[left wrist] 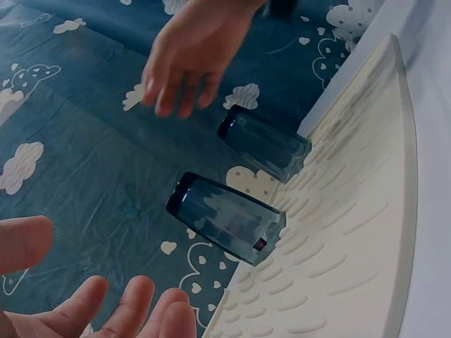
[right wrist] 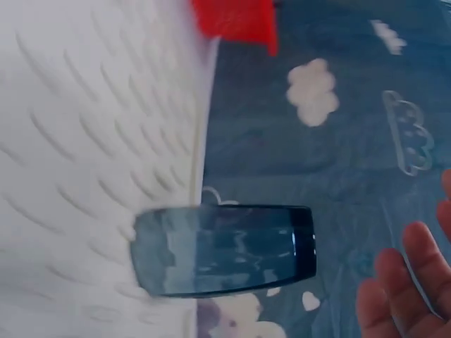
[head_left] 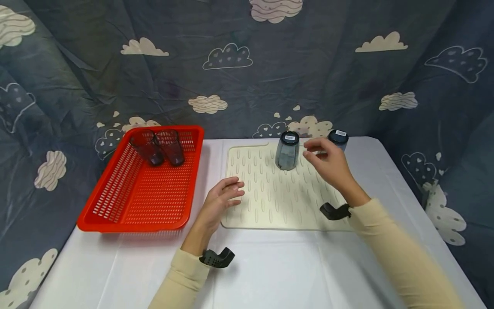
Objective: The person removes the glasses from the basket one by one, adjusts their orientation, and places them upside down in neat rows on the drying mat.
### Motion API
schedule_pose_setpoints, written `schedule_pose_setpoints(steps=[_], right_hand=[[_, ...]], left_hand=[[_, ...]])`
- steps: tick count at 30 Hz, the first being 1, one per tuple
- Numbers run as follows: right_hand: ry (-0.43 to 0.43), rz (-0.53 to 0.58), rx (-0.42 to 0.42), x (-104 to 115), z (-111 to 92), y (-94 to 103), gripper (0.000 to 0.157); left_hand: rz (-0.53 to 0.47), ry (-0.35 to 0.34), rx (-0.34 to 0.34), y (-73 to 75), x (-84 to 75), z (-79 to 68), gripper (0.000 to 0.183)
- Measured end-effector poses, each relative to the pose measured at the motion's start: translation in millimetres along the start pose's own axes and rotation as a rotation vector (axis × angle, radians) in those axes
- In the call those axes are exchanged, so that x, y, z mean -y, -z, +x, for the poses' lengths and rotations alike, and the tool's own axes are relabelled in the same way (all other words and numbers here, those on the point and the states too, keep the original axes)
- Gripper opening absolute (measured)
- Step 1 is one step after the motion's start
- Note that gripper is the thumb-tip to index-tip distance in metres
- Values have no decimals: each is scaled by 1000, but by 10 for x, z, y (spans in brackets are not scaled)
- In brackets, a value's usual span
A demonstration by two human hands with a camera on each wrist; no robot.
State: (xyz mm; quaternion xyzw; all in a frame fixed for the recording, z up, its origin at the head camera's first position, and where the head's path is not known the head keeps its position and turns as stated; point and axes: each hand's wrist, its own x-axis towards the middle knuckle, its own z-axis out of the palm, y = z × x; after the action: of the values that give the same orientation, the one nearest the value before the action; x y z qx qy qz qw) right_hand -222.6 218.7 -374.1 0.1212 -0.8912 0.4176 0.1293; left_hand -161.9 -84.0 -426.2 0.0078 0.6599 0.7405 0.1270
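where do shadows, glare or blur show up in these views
Head view: soft shadows on the white tablecloth; left wrist view: the right hand looks slightly blurred; right wrist view: the ridged mat looks soft and washed out, with pale glints on the blue-tinted tumbler.

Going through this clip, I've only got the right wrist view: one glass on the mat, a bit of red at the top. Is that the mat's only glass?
Observer: No, a second glass stands on the mat; the left wrist view shows both.

Operator: And what's in that red thing?

Observer: The head view shows it's a basket with two more glasses inside, at its far end.
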Motion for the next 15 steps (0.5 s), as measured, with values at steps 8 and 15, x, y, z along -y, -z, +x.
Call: schedule_pose_setpoints(steps=[8, 15], right_hand=[[-59, 293, 1, -144, -739, 72, 27], [-81, 365, 21, -231, -1044, 25, 25]], left_hand=[[-6, -15, 19, -27, -48, -83, 41], [25, -30, 35, -15, -69, -108, 44]])
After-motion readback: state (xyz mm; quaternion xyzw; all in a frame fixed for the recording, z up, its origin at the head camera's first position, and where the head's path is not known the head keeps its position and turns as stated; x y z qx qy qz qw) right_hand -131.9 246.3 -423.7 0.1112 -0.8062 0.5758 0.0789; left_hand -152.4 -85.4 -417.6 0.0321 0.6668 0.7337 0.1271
